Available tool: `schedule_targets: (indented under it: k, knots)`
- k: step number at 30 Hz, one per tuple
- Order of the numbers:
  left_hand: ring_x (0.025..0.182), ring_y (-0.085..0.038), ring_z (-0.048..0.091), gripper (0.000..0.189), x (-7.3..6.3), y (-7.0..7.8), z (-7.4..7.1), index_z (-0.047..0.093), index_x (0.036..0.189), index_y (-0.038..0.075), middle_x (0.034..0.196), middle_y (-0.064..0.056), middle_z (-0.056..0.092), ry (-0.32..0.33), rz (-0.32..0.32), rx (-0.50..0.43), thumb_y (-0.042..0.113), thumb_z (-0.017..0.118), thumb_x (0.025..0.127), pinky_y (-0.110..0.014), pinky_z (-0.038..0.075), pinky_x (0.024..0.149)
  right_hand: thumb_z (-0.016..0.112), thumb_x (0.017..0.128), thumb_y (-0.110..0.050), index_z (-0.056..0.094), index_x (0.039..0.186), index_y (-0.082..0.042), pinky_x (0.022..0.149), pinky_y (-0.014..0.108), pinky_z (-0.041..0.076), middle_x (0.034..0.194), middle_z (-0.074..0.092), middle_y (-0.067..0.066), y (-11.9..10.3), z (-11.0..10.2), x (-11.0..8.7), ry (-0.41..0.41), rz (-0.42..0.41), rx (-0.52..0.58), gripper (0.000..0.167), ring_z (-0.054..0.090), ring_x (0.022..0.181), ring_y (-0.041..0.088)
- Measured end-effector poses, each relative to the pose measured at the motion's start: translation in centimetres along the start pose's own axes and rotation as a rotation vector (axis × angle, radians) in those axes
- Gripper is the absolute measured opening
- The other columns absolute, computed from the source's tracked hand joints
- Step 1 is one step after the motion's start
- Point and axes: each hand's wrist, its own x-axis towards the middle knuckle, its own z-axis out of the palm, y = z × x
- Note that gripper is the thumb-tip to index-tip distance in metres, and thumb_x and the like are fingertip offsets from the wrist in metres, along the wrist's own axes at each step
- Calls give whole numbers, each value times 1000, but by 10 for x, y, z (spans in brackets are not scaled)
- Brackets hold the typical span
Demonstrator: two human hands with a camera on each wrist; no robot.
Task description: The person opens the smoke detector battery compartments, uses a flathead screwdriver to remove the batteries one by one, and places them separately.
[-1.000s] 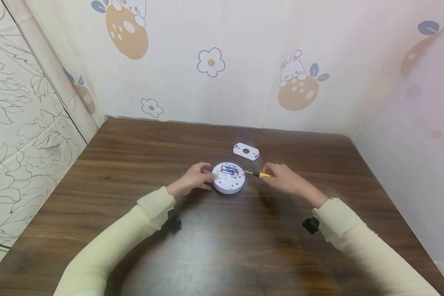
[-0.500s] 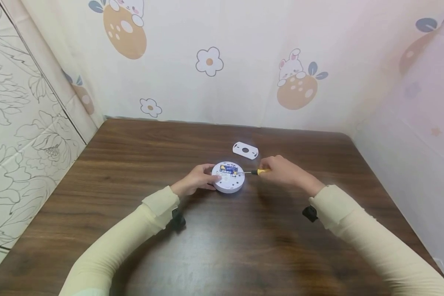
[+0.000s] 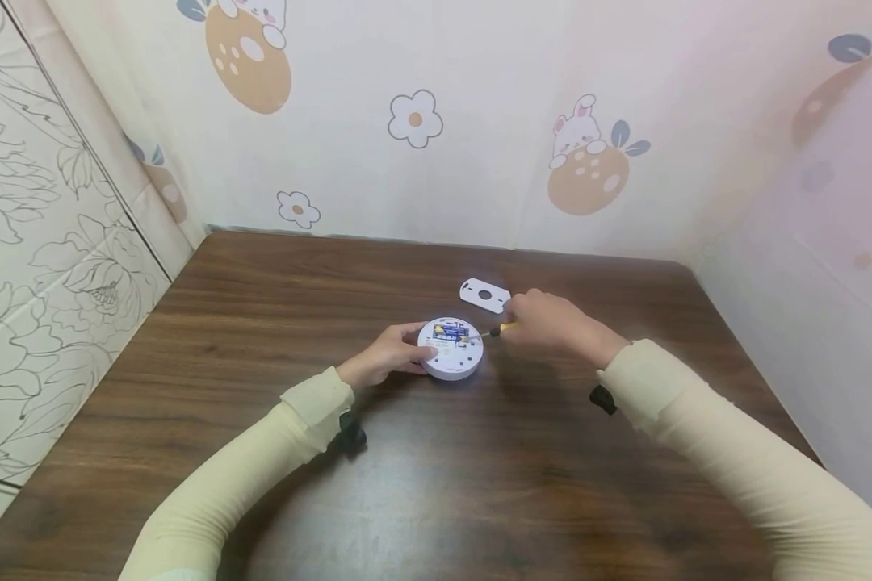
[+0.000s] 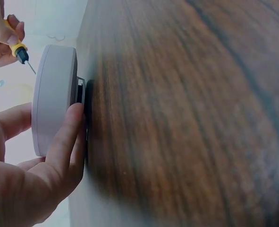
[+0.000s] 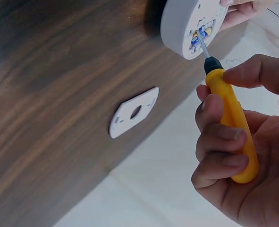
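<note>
A round white device resembling a smoke alarm [image 3: 450, 369] is on the table, its back facing up and blue batteries [image 3: 448, 332] showing in a recess. My left hand [image 3: 387, 355] grips its left side, with the thumb on the top face and fingers around the rim. In my right hand [image 3: 555, 324] is a screwdriver with a yellow handle [image 5: 233, 127], fingers curled around it. Its thin metal shaft [image 5: 203, 46] slants to the end of the battery recess; in the head view my hand hides most of the handle.
A white mounting plate [image 3: 497, 303] with a central hole lies on the dark wood table [image 3: 320, 282], just behind the device and close to my right hand. A patterned cloth [image 3: 480, 177] hangs along the table's far edge.
My right hand has moved farther from me, so the screwdriver slants more steeply toward the recess. My left hand has shifted right, and its thumb now lies farther onto the device's face.
</note>
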Motion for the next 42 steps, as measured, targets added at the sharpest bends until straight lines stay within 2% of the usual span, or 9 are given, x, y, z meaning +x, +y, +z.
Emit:
schedule_targets:
  k: [14,22,26,31,34,37,42]
  knots:
    - [95,-27,62,62,1,-3,0,38,143,-2,124,-23,51,16,0,-7,-1,66,88,-36,58,77,60,80,-17,60,67,-10,48,30,39,61,52,2,-10,-9,3,7,26,-98,15,48,56,19]
    - [93,-24,61,61,0,-2,-1,39,143,-1,126,-22,50,11,7,-14,-1,66,88,-36,58,77,62,84,-20,63,78,-7,49,30,42,66,57,4,-16,-11,9,5,-1,-177,14,50,59,21]
    - [91,-24,61,61,0,-3,-1,40,143,0,127,-22,49,9,4,-25,-1,66,88,-36,58,77,62,82,-16,61,75,-7,48,31,42,66,55,4,-17,-12,14,-4,-53,-220,11,49,58,20]
    - [90,-24,61,61,0,-3,-2,41,143,1,127,-21,50,17,1,-23,0,67,88,-36,59,75,62,80,-10,62,73,-8,49,29,41,63,55,1,-7,-10,15,17,-134,-189,7,48,56,18]
    - [87,-23,61,61,0,-4,-2,43,142,2,125,-20,51,18,2,-27,-1,67,87,-35,59,73,62,80,-6,63,69,-10,48,27,39,59,53,-1,2,-6,13,35,-179,-154,11,46,54,16]
    - [85,-23,61,61,1,-4,-3,44,142,4,124,-20,51,10,2,-35,-2,68,86,-35,59,73,60,77,-1,59,61,-11,46,25,34,53,46,-4,12,1,10,66,-229,-118,19,40,50,13]
    - [84,-23,61,62,0,-4,-3,44,142,6,122,-20,50,7,-3,-37,-2,68,86,-36,59,72,58,75,2,61,62,-10,44,24,30,49,37,-7,27,15,7,146,-278,-32,18,33,46,9]
